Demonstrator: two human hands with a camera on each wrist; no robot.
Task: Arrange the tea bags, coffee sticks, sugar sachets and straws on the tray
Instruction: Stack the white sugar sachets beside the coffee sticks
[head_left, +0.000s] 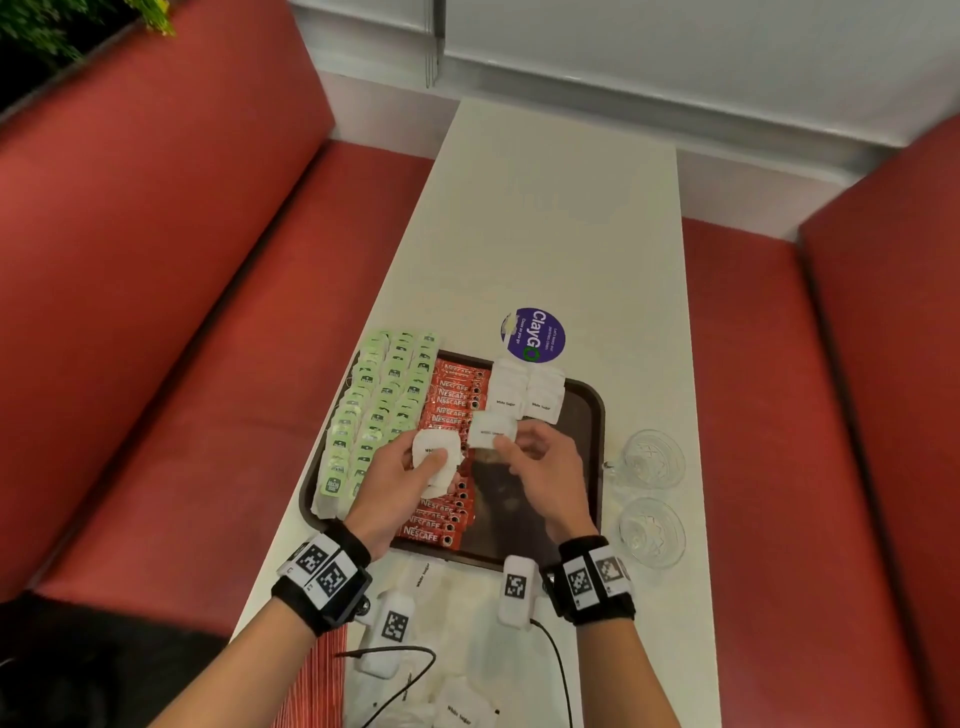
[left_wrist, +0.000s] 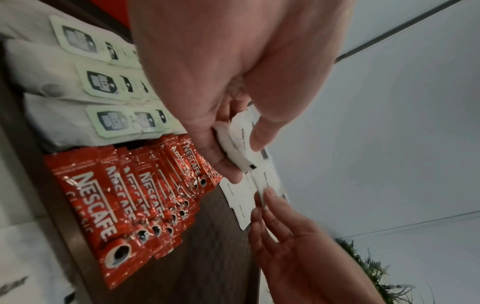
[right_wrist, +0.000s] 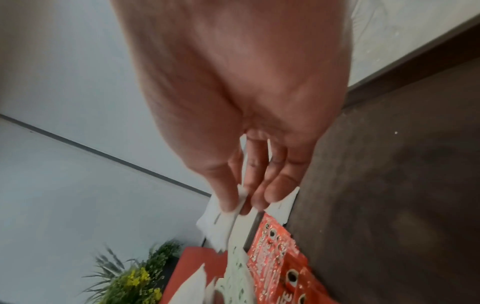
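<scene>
A dark brown tray (head_left: 589, 415) lies on the white table. Green-tagged tea bags (head_left: 374, 410) fill its left side in rows, red Nescafe coffee sticks (head_left: 447, 405) run down the middle, and white sugar sachets (head_left: 527, 392) stand at the far right. My left hand (head_left: 410, 467) grips a small stack of sugar sachets (left_wrist: 240, 144) above the coffee sticks (left_wrist: 124, 205). My right hand (head_left: 524, 452) pinches one sugar sachet (head_left: 491, 430) between thumb and fingers, just right of the left hand. In the right wrist view that sachet (right_wrist: 221, 224) shows below the fingertips.
Two clear glass cups (head_left: 652, 460) stand right of the tray. A purple round sticker (head_left: 533, 335) lies beyond it. More sugar sachets (head_left: 462, 712) and red-striped straws (head_left: 324, 680) lie at the near table edge. Red bench seats flank the table.
</scene>
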